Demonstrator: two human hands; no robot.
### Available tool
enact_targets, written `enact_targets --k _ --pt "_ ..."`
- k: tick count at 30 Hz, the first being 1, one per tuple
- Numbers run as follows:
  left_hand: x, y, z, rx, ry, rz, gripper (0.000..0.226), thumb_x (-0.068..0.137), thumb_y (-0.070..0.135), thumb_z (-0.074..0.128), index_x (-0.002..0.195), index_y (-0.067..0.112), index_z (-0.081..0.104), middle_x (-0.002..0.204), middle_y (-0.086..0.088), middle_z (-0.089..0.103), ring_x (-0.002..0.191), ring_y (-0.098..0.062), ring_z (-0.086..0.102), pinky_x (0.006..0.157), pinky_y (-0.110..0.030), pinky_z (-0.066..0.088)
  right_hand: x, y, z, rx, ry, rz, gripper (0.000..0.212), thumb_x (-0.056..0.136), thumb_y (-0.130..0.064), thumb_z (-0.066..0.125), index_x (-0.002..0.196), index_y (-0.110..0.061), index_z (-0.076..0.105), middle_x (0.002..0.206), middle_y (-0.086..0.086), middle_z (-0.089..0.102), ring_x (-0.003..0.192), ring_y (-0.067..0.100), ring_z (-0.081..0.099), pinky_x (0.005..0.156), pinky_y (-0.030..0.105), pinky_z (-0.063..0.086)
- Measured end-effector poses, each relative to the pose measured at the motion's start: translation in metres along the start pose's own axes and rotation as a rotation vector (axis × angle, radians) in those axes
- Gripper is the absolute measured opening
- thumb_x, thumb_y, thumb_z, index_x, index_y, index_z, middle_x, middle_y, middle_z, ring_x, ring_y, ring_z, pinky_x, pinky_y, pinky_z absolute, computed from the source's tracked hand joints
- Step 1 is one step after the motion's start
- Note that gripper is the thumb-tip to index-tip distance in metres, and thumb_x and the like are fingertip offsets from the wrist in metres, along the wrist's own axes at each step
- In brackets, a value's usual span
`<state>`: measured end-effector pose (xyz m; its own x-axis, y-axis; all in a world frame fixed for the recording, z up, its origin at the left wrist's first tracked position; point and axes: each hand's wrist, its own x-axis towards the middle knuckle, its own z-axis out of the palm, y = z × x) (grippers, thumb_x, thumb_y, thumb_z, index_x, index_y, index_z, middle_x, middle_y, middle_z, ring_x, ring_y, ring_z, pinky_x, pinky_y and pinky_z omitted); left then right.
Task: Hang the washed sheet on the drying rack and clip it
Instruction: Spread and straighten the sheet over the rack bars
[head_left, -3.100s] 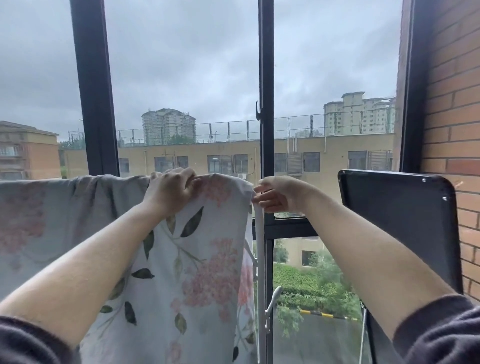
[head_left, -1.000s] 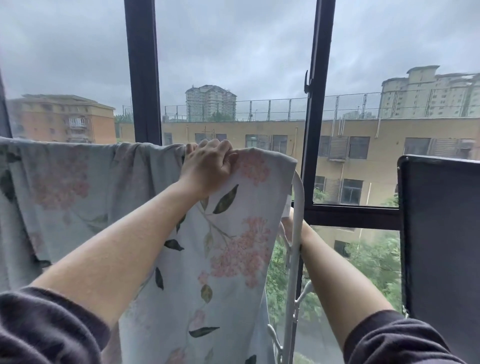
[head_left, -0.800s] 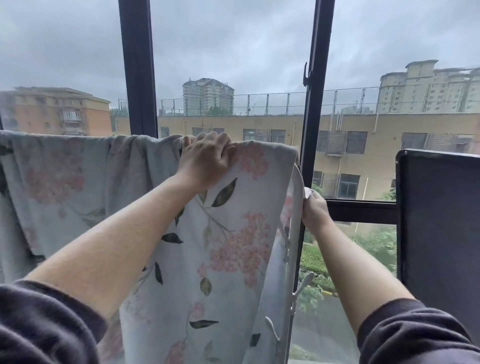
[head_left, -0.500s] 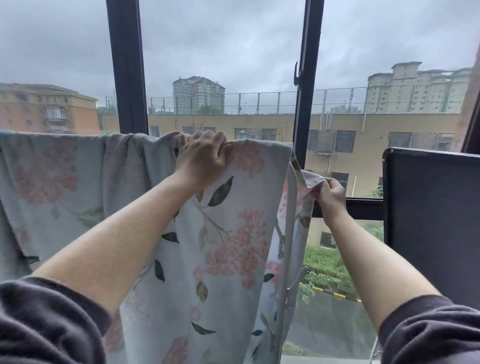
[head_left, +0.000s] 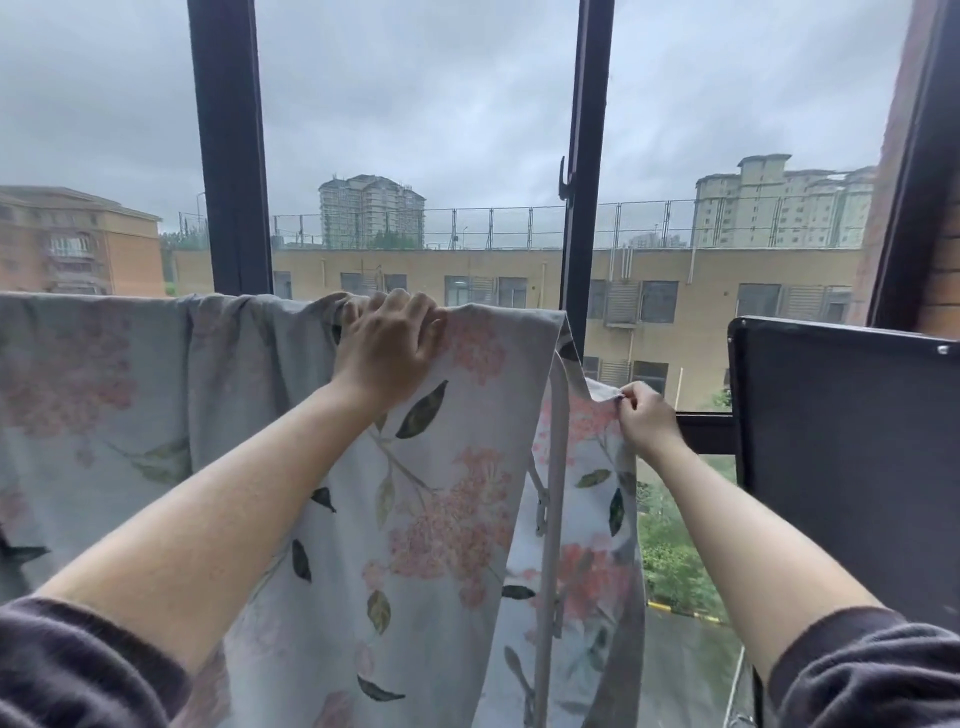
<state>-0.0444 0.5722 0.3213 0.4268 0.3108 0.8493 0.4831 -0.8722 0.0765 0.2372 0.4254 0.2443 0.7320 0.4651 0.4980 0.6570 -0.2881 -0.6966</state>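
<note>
One floral sheet (head_left: 441, 519) is hanging across the lower left and centre of the frame, draped over one white drying rack (head_left: 553, 467) whose upright is showing at lower centre. Two hands are working. The left hand (head_left: 387, 348), at centre, is curling its fingers over the sheet's top edge and gripping it. The right hand (head_left: 647, 415), right of centre, is pinching a sheet corner. One dark panel (head_left: 841, 467) is standing at the right. Behind, two black window bars (head_left: 228, 145) are framing grey sky and buildings.
</note>
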Motion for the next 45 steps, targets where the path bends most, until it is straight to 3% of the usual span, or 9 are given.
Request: enact_targets --k 4,12,18,21,25,30,36,40,45 --pt "0.005 0.007 0.004 -0.008 0.014 0.022 0.033 0.099 0.045 0.036 0.108 0.023 0.058 0.108 -0.002 0.061 0.104 -0.025 0.051 0.096 -0.044 0.026 -0.015 0.001 0.009 -0.086 -0.139 0.033 0.021 0.093 -0.011 0.041 0.096 -0.011 0.062 0.099 0.013 0.065 0.085 0.026 0.055 0.067 0.030 0.036" --pt "0.005 0.011 0.008 -0.036 0.076 0.021 0.029 0.099 0.039 0.040 0.108 0.021 0.061 0.107 -0.003 0.062 0.100 -0.025 0.052 0.096 -0.042 0.025 -0.038 -0.007 0.010 -0.055 -0.361 0.128 0.013 0.088 -0.014 0.055 0.075 -0.016 0.059 0.083 0.005 0.064 0.080 0.020 0.063 0.066 0.037 0.059" --pt "0.005 0.009 0.014 -0.025 0.091 0.014 0.027 0.099 0.040 0.042 0.105 0.022 0.061 0.103 -0.003 0.063 0.097 -0.025 0.052 0.096 -0.042 0.025 -0.061 -0.059 -0.018 0.395 -0.082 -0.026 0.019 0.094 -0.021 0.050 0.078 -0.015 0.058 0.073 0.003 0.060 0.064 0.015 0.057 0.049 0.025 0.045" --pt "0.006 0.010 0.015 -0.017 0.097 0.018 0.027 0.098 0.041 0.042 0.104 0.022 0.061 0.101 -0.002 0.062 0.096 -0.025 0.052 0.095 -0.042 0.025 -0.072 -0.095 -0.034 0.585 -0.127 -0.083 0.034 0.096 -0.035 0.050 0.073 -0.013 0.062 0.066 -0.001 0.057 0.053 0.010 0.049 0.043 0.017 0.037" --pt "0.006 0.014 0.015 -0.027 0.078 0.015 0.029 0.096 0.047 0.043 0.100 0.024 0.061 0.096 -0.002 0.061 0.094 -0.024 0.052 0.093 -0.042 0.025 -0.078 -0.125 -0.037 0.536 -0.246 -0.036 0.016 0.092 -0.028 0.060 0.090 -0.013 0.066 0.071 0.000 0.058 0.057 0.009 0.049 0.047 0.016 0.038" --pt "0.010 0.022 0.006 -0.028 0.033 0.057 0.033 0.097 0.046 0.038 0.100 0.021 0.059 0.097 -0.001 0.062 0.092 -0.022 0.054 0.092 -0.041 0.027 -0.057 -0.142 -0.047 0.778 -0.193 0.186 0.016 0.097 -0.014 0.047 0.097 -0.014 0.063 0.084 0.002 0.060 0.081 0.018 0.056 0.073 0.032 0.047" --pt "0.024 0.032 -0.004 0.010 -0.009 0.067 0.034 0.099 0.044 0.034 0.086 0.020 0.053 0.090 -0.002 0.063 0.077 -0.019 0.052 0.088 -0.041 0.033 -0.016 -0.133 -0.106 0.780 -0.096 0.294 0.020 0.091 -0.010 0.041 0.094 -0.011 0.061 0.070 0.004 0.057 0.059 0.017 0.054 0.049 0.022 0.047" --pt "0.027 0.037 -0.002 -0.066 -0.093 0.088 0.031 0.100 0.041 0.037 0.087 0.018 0.054 0.090 -0.005 0.065 0.072 -0.020 0.053 0.075 -0.035 0.038 -0.015 -0.113 -0.123 0.677 -0.125 0.367 0.011 0.093 -0.019 0.048 0.087 -0.015 0.057 0.073 0.003 0.057 0.062 0.017 0.056 0.056 0.027 0.050" --pt "0.031 0.052 -0.005 -0.068 -0.096 0.126 0.034 0.099 0.043 0.035 0.094 0.017 0.056 0.093 -0.005 0.066 0.080 -0.024 0.060 0.082 -0.039 0.040 -0.005 -0.101 -0.154 0.722 0.110 0.344 0.014 0.088 -0.014 0.051 0.076 -0.015 0.058 0.072 0.003 0.059 0.063 0.018 0.056 0.049 0.023 0.047"
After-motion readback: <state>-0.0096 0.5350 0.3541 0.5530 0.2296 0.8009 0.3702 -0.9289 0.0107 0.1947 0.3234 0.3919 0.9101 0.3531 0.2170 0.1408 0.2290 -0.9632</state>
